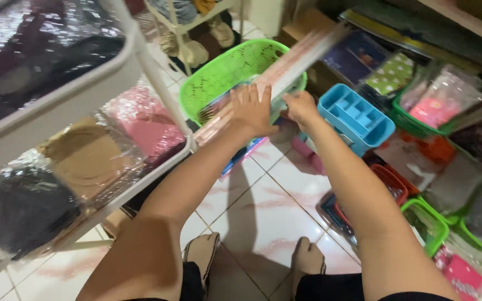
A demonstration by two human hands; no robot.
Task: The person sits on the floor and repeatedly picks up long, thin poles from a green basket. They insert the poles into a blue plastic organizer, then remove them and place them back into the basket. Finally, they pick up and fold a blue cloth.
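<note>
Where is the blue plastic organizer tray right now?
In the head view, the blue tray sits right of centre, just beside the right hand and to the right of the green basket.

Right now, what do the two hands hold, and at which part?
Both hands, left hand and right hand, grip a long, blurred pinkish clear-wrapped pack near its lower end.

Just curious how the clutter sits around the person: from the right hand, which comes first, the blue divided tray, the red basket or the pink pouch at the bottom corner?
Seen from the head camera, starting at the right hand:
1. Blue divided tray, just to its right, almost beside the fingers.
2. Red basket, lower on the floor, along the forearm.
3. Pink pouch, far down in the bottom right corner.
</note>
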